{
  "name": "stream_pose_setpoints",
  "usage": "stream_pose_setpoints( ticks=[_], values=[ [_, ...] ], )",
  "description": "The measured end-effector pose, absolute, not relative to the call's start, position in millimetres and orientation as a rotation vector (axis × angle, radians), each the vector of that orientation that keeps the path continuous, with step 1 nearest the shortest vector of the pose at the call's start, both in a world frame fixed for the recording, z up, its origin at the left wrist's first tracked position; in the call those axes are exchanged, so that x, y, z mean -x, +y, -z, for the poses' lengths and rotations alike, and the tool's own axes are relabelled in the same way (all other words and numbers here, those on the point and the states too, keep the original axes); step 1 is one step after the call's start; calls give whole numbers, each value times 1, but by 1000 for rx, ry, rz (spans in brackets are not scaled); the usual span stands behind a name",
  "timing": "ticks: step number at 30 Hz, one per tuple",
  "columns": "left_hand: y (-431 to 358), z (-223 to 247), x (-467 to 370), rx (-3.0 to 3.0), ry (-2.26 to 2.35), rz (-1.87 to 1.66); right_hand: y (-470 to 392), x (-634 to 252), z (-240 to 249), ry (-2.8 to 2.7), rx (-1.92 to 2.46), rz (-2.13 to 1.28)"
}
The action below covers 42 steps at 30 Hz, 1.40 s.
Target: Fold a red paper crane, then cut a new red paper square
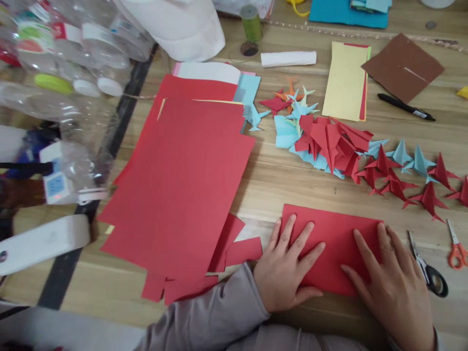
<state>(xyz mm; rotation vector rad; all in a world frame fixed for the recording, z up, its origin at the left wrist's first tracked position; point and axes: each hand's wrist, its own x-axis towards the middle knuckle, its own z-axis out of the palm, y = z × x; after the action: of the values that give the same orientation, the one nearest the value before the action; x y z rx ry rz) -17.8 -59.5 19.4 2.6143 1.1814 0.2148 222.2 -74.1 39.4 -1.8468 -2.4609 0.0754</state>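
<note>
Under both of my hands lies a sheet of red paper (334,239), flat on the wooden table near its front edge. My left hand (287,268) rests on the left part of the paper with its fingers spread. On the right side, my right hand (395,278) presses down with the thumb and fingers apart, its fingertips near the right edge. Left of the hands is a stack of large red sheets (183,170), with red paper scraps (243,251) poking out beside it. Black-handled scissors (427,270) lie just right of my right hand.
Folded red paper planes (329,139) and small folded figures (429,197) spread beyond the hands. Orange scissors (457,251) lie far right. A black pen (405,107), yellow paper (345,83) and brown paper (404,68) are at the back. Plastic bottles (87,44) crowd the left.
</note>
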Motion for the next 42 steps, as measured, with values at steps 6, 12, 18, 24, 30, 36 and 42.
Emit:
stream_pose_setpoints(
  ticks=[6,12,18,24,30,36,42],
  values=[
    [-61,-20,16,-2611,1206,-186,-75,-222,-39,-2480,1841,-50],
    [-62,-20,16,-2611,1206,-183,-74,-221,-42,-2466,1851,-86],
    [-60,-23,20,-2645,1183,-147,-73,-219,-45,-2469,1845,-123],
    [-61,-21,20,-2651,1191,-149,-73,-217,-46,-2473,1874,-122],
    [-62,-20,21,-2628,1201,-153,-73,-215,-47,-2498,1897,-105],
    [-62,-21,19,-2567,1243,-215,-73,-211,-50,-2526,1929,-108],
    [-62,-20,19,-2551,1241,-256,-72,-208,-52,-2530,1957,-131]
  ],
)
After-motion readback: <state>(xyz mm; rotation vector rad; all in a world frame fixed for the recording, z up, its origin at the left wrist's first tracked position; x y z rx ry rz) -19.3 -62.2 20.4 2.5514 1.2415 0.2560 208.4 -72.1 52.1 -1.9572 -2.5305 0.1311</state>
